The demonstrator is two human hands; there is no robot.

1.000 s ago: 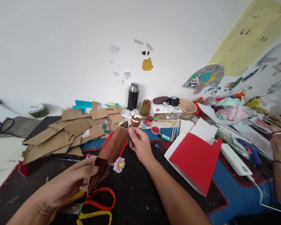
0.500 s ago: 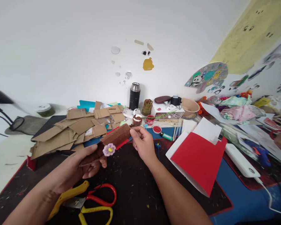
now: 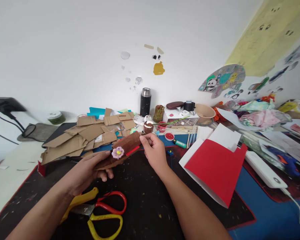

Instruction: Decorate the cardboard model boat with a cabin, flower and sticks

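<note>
A brown folded piece [image 3: 130, 142] with a red strip along its edge is held up over the black mat [image 3: 145, 190]. My left hand [image 3: 92, 170] is closed round its left end, thumb on top and fingers beneath. My right hand [image 3: 153, 150] pinches its right end between thumb and fingers. A pink flower with a yellow centre [image 3: 117, 152] sits on the front of the brown piece. Scissors with red and yellow handles [image 3: 106, 216] and a yellow-handled tool [image 3: 82, 200] lie near my left forearm.
Cardboard scraps [image 3: 72, 140] are piled at the back left. Behind the mat stand a black flask [image 3: 145, 103] and a green jar [image 3: 158, 114]. A red sheet [image 3: 215, 166], a white power strip [image 3: 265, 171] and a blue glue gun [image 3: 287, 161] lie on the right.
The brown piece has tilted slightly in my hands, and less of its red edging shows. The view has shifted a little, and the person's hand at the far right is out of view.
</note>
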